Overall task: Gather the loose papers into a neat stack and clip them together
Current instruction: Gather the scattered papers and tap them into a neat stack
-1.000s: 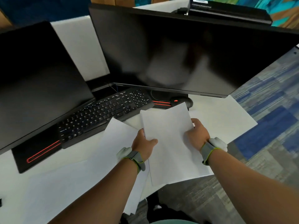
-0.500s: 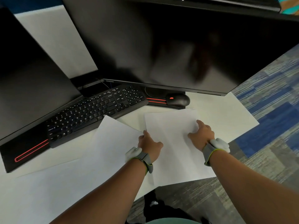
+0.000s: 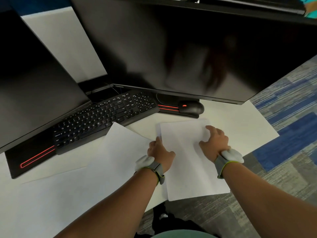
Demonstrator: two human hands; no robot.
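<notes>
A small stack of white papers [image 3: 187, 170] lies flat on the white desk [image 3: 240, 124], its near end hanging over the front edge. My left hand [image 3: 159, 152] grips the stack's left edge, thumb on top. My right hand [image 3: 214, 143] rests on the stack's upper right part with fingers spread. A loose sheet [image 3: 120, 148] lies skewed to the left, its corner touching the keyboard. A further loose sheet [image 3: 60, 194] lies at the lower left. No clip is visible.
A black keyboard [image 3: 103, 117] and a black mouse [image 3: 190, 107] sit just behind the papers. A large dark monitor [image 3: 171, 48] overhangs them, and a second dark screen [image 3: 34, 83] stands at left. Blue and grey carpet [image 3: 283, 152] lies past the desk's right edge.
The stack, held up off the desk in both hands a second ago, now lies flat on it. My right hand has let go of its edge and lies on top.
</notes>
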